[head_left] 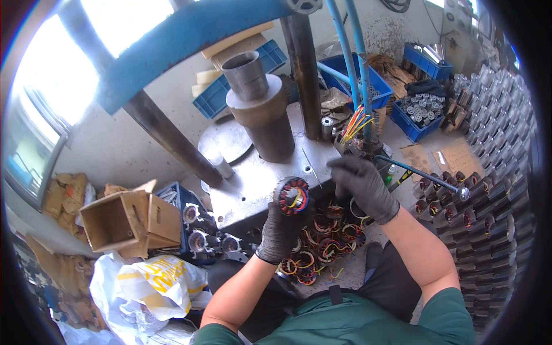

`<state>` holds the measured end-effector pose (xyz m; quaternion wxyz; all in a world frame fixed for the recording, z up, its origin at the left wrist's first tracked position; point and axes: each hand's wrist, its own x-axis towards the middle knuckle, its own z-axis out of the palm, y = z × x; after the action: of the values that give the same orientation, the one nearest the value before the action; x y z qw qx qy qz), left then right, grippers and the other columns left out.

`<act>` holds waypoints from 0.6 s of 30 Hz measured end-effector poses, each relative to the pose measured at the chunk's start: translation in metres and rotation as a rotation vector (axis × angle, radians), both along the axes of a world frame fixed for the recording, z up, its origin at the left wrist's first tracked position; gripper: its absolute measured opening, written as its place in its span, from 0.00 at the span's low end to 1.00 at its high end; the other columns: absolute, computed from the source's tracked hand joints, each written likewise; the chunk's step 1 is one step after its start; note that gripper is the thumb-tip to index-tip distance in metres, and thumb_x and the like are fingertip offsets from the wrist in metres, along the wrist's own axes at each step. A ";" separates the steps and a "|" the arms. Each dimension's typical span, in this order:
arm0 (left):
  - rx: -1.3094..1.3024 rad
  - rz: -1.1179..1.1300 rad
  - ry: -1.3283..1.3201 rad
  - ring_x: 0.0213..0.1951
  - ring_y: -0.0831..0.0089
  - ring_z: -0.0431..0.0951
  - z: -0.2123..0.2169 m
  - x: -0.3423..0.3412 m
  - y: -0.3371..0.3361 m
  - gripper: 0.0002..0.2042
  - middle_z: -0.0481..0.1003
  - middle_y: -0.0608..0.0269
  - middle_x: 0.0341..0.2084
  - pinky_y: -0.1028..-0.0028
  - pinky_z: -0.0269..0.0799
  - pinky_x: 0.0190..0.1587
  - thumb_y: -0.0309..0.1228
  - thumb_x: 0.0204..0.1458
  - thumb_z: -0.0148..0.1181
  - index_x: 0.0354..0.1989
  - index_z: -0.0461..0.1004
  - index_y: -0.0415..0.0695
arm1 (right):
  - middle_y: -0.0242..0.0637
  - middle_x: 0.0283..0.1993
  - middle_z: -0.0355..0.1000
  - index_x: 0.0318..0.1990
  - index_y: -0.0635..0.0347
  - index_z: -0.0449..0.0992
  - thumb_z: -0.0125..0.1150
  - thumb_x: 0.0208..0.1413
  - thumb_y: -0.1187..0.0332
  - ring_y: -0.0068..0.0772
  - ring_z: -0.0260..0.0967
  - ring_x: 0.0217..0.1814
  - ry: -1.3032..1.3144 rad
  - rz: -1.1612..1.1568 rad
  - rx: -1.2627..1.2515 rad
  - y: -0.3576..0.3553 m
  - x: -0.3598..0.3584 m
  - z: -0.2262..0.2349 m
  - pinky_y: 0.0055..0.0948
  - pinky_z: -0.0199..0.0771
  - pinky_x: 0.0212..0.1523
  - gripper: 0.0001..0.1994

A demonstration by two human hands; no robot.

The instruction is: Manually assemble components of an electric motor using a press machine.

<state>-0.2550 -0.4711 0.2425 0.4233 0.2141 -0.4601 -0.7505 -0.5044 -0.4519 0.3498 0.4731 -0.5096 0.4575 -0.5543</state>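
The left hand [279, 233] and right hand [364, 187] are gloved in dark grey; the shirt [356, 322] is dark green. To my eye, the coil ring [285, 198] shows red windings, with yellow and blue leads. Press beam [184, 49], blue; counter [247, 190], silver-grey; bag [161, 290], white with yellow print.

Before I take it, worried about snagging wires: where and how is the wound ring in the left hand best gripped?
Take the wound ring by its outer rim, probably from the far side: that edge looks exposed, the left hand covers the near side, wires sit inside.
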 end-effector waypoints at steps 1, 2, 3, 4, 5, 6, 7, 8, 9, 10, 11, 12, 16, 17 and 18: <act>-0.096 0.042 -0.200 0.66 0.54 0.71 -0.003 0.004 -0.004 0.41 0.68 0.52 0.68 0.56 0.63 0.72 0.65 0.65 0.50 0.77 0.56 0.47 | 0.32 0.27 0.75 0.50 0.62 0.82 0.65 0.66 0.66 0.22 0.75 0.32 0.254 0.060 -0.037 0.006 -0.003 -0.004 0.27 0.77 0.37 0.11; -0.147 0.062 -0.234 0.65 0.53 0.71 -0.004 0.007 -0.008 0.41 0.68 0.51 0.68 0.55 0.62 0.72 0.64 0.65 0.52 0.77 0.55 0.48 | 0.40 0.29 0.77 0.44 0.60 0.83 0.66 0.63 0.63 0.32 0.79 0.34 0.427 0.069 -0.198 0.009 -0.004 -0.010 0.35 0.80 0.40 0.11; -0.256 0.154 -0.381 0.63 0.53 0.73 -0.002 0.009 -0.014 0.38 0.67 0.51 0.69 0.55 0.59 0.74 0.59 0.65 0.55 0.77 0.56 0.48 | 0.40 0.29 0.77 0.44 0.60 0.83 0.66 0.63 0.63 0.32 0.79 0.34 0.412 0.063 -0.221 0.010 -0.005 -0.016 0.35 0.80 0.40 0.11; -0.336 0.218 -0.548 0.62 0.52 0.74 0.005 0.013 -0.020 0.37 0.66 0.50 0.70 0.54 0.58 0.74 0.56 0.66 0.57 0.76 0.56 0.49 | 0.45 0.32 0.78 0.43 0.60 0.83 0.66 0.62 0.62 0.39 0.81 0.38 0.859 0.119 -0.332 0.008 -0.006 -0.023 0.40 0.81 0.43 0.11; -0.384 0.252 -0.548 0.62 0.52 0.75 0.017 0.015 -0.026 0.36 0.65 0.50 0.70 0.54 0.56 0.75 0.54 0.66 0.58 0.76 0.57 0.49 | 0.49 0.35 0.80 0.42 0.59 0.83 0.65 0.60 0.60 0.47 0.83 0.41 1.310 0.160 -0.416 0.009 -0.003 -0.032 0.46 0.82 0.45 0.12; -0.230 0.251 -0.299 0.60 0.53 0.76 0.033 0.019 -0.033 0.34 0.67 0.51 0.69 0.55 0.60 0.73 0.49 0.66 0.59 0.76 0.57 0.48 | 0.49 0.35 0.80 0.42 0.59 0.83 0.65 0.60 0.60 0.47 0.83 0.41 1.283 0.152 -0.435 0.011 0.001 -0.042 0.46 0.82 0.45 0.12; -0.182 0.343 -0.196 0.58 0.58 0.77 0.051 0.018 -0.040 0.30 0.72 0.53 0.62 0.60 0.65 0.64 0.45 0.68 0.58 0.73 0.60 0.46 | 0.50 0.37 0.81 0.41 0.58 0.83 0.65 0.59 0.59 0.51 0.82 0.44 1.174 0.319 -0.403 0.011 0.006 -0.050 0.49 0.81 0.47 0.13; -0.143 0.434 -0.090 0.56 0.62 0.78 0.072 0.016 -0.047 0.25 0.76 0.56 0.55 0.64 0.71 0.56 0.40 0.69 0.56 0.71 0.62 0.44 | 0.50 0.39 0.81 0.40 0.58 0.83 0.64 0.58 0.57 0.56 0.81 0.46 1.069 0.480 -0.379 0.008 0.010 -0.058 0.52 0.81 0.50 0.13; -0.199 0.496 0.000 0.54 0.67 0.79 0.093 0.013 -0.054 0.21 0.80 0.58 0.48 0.69 0.76 0.47 0.36 0.70 0.55 0.68 0.65 0.42 | 0.51 0.38 0.80 0.41 0.56 0.83 0.63 0.59 0.57 0.55 0.81 0.46 1.098 0.538 -0.379 0.009 0.016 -0.066 0.51 0.81 0.50 0.13; -0.323 0.600 -0.118 0.50 0.67 0.78 0.117 0.012 -0.066 0.20 0.80 0.59 0.47 0.69 0.75 0.47 0.37 0.71 0.54 0.65 0.68 0.40 | 0.51 0.39 0.80 0.41 0.56 0.83 0.63 0.60 0.56 0.56 0.81 0.47 1.129 0.581 -0.413 0.010 0.022 -0.074 0.51 0.80 0.50 0.14; -0.566 0.673 -0.242 0.47 0.68 0.78 0.142 0.016 -0.077 0.19 0.79 0.59 0.46 0.69 0.73 0.46 0.39 0.72 0.54 0.63 0.71 0.38 | 0.52 0.40 0.80 0.42 0.56 0.83 0.62 0.60 0.55 0.56 0.81 0.47 1.158 0.620 -0.449 0.010 0.028 -0.081 0.51 0.80 0.51 0.15; -0.770 0.738 -0.433 0.44 0.70 0.76 0.167 0.019 -0.091 0.20 0.79 0.60 0.45 0.70 0.72 0.46 0.41 0.72 0.54 0.61 0.72 0.37 | 0.52 0.42 0.80 0.43 0.57 0.83 0.61 0.61 0.53 0.56 0.80 0.48 1.113 0.650 -0.375 0.012 0.035 -0.087 0.51 0.80 0.52 0.16; -1.014 0.757 -0.607 0.52 0.71 0.79 0.239 0.011 -0.155 0.23 0.80 0.59 0.52 0.69 0.74 0.56 0.38 0.66 0.66 0.63 0.72 0.37 | 0.54 0.52 0.79 0.51 0.56 0.83 0.56 0.66 0.49 0.57 0.79 0.54 1.039 0.768 -0.297 0.010 0.050 -0.099 0.52 0.78 0.58 0.21; -1.014 0.766 -0.636 0.52 0.69 0.80 0.253 0.006 -0.173 0.24 0.81 0.58 0.51 0.68 0.74 0.56 0.39 0.65 0.67 0.63 0.72 0.38 | 0.54 0.54 0.79 0.54 0.56 0.83 0.55 0.67 0.48 0.57 0.78 0.55 1.038 0.834 -0.283 0.008 0.052 -0.099 0.52 0.77 0.60 0.23; -1.091 0.755 -0.603 0.52 0.69 0.80 0.265 0.004 -0.186 0.24 0.81 0.58 0.51 0.68 0.74 0.56 0.39 0.65 0.67 0.63 0.72 0.38 | 0.52 0.55 0.80 0.55 0.55 0.84 0.52 0.69 0.46 0.56 0.79 0.57 1.062 0.875 -0.279 0.006 0.053 -0.097 0.52 0.76 0.61 0.24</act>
<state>-0.2511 -0.6575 0.5076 0.5544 0.3142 -0.7604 -0.1255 -0.4511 -0.4455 0.2527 0.2953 -0.9047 0.3042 -0.0428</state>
